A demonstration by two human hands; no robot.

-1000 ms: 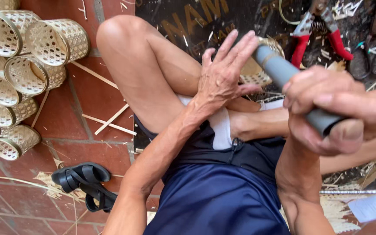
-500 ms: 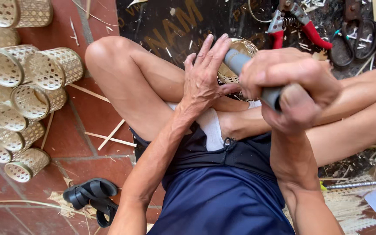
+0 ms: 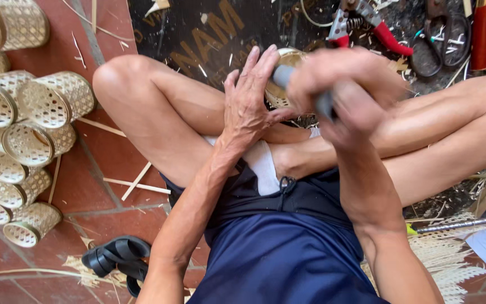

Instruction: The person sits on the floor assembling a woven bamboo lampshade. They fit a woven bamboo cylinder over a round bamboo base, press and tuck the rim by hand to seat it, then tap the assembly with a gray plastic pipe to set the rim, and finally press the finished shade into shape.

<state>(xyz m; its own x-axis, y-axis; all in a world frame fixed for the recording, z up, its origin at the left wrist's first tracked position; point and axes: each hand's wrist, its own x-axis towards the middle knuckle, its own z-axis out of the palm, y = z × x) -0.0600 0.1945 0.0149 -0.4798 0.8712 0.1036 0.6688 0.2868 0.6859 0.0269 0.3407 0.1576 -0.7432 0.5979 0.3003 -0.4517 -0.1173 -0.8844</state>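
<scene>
Lower left: black sandal on the red tile floor.
Lower right: pale fibre bundle, metal rod.
Centre: person sits cross-legged in dark shorts.
Left hand: fingers spread wide, flat against the basket resting on the legs.
Right hand: blurred, fist closed around a grey handle whose end touches the basket.
Left edge: pile of finished woven baskets.
Top right: red-handled pliers, scissors on a dark mat.
</scene>
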